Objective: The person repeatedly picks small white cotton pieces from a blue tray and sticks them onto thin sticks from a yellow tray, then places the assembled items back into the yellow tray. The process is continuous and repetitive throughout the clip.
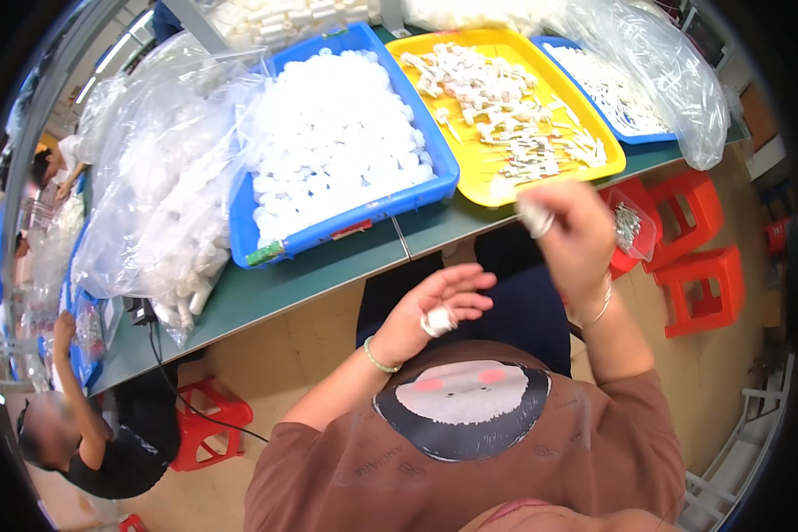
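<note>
My left hand [434, 306] is held in front of my shirt with its fingers stretched out. A white band or piece [438, 321] sits at its thumb; it looks like a wrap, but I cannot be sure. Over the near edge of the yellow tray [607, 164] is my right hand [581, 230], its fingers curled in and blurred. White also shows at its thumb tip [535, 217]; whether that is a wrap or a held part is unclear. In the yellow tray lie many small white plastic parts [479, 84], some with thin metal pins.
A blue tray [443, 168] heaped with white plastic caps [337, 124] stands left of the yellow one. Clear plastic bags [168, 177] lie beside it. Another blue tray [656, 137] is at right. Red stools [705, 288] and a red box of metal pieces [628, 226] stand below. A co-worker [106, 426] sits left.
</note>
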`<state>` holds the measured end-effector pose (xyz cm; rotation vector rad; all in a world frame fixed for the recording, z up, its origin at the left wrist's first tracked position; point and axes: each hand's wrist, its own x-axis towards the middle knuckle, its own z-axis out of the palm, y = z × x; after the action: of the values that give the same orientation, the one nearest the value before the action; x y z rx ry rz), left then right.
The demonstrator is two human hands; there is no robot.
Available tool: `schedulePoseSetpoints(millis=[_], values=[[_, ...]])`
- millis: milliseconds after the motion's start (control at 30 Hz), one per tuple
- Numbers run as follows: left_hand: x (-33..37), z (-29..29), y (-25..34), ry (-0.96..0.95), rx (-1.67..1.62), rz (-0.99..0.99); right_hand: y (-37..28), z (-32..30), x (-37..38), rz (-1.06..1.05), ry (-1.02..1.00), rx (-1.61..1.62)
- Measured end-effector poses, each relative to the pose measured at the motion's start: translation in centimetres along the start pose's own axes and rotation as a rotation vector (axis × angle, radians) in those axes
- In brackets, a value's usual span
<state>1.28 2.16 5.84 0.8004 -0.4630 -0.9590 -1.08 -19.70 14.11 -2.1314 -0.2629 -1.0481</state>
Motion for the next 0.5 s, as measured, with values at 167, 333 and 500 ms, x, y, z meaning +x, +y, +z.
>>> schedulePoseSetpoints(millis=[167, 333, 500], values=[[-1.8, 2.3, 8.4, -0.050, 0.506, 0.169, 5.3, 0.2, 10.9, -0.085, 0.009, -0.230], [-2.2, 1.1, 18.0, 0.293, 1.534, 0.451, 4.2, -0.4, 10.6, -0.066, 0.050, -0.141], [-0.7, -4.0, 20.2, 0.375, 1.962, 0.129, 0.0, -2.6, 4.2, 0.040, -0.028, 0.025]])
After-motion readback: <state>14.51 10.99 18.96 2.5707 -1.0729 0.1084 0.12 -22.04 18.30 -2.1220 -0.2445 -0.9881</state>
